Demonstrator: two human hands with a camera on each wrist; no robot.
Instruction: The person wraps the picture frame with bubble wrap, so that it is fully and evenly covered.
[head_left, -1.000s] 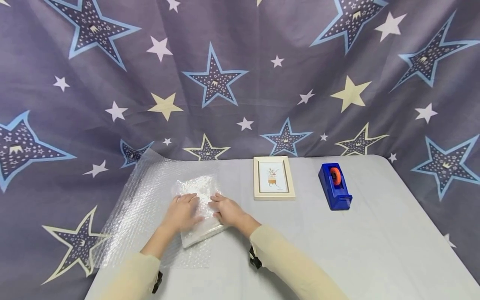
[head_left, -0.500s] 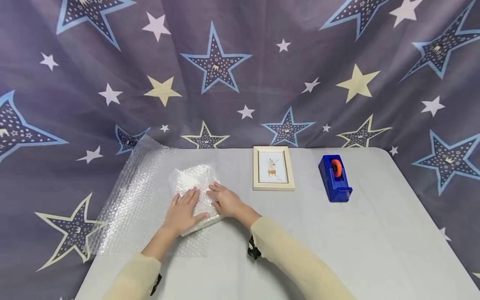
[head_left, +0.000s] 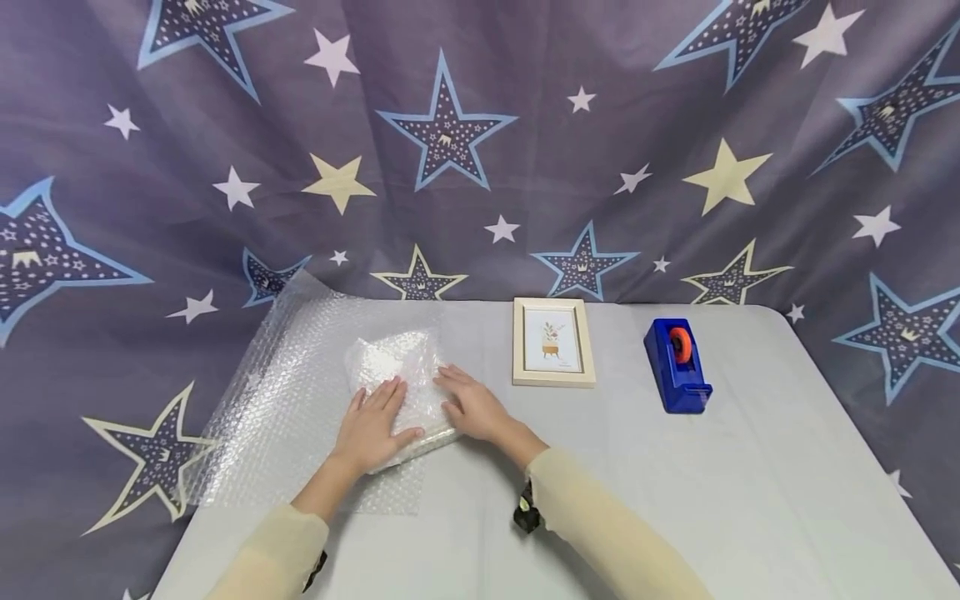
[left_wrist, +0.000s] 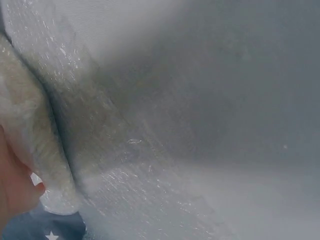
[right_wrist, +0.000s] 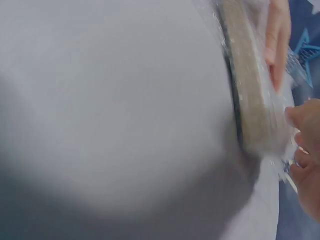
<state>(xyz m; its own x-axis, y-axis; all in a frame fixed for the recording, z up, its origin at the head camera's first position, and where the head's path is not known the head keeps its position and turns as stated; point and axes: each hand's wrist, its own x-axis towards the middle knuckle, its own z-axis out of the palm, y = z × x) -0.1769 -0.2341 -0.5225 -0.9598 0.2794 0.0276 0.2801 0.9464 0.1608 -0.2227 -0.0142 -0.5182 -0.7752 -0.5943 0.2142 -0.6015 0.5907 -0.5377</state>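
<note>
In the head view a flat rectangular bundle in bubble wrap (head_left: 396, 354) lies at the left of the table. Through the plastic, its side (right_wrist: 247, 85) looks pale and wood-coloured in the right wrist view. My left hand (head_left: 372, 429) rests on top, fingers stretched out and thumb spread toward the near edge. At the bundle's right side my right hand (head_left: 476, 408) touches the wrap with its fingertips. Under and left of the bundle spreads a loose bubble wrap sheet (head_left: 262, 425). What the wrap encloses is only faintly visible.
A light wooden picture frame (head_left: 553, 342) with a plant picture lies at the back, right of the bundle. Farther right stands a blue tape dispenser (head_left: 677, 367) with an orange core. A star-patterned curtain (head_left: 495, 183) hangs behind the grey table (head_left: 637, 467).
My left hand has flattened on the bundle, its fingers straighter than before. My right hand stays by the right side, slightly nearer the edge. The head view has tilted a little.
</note>
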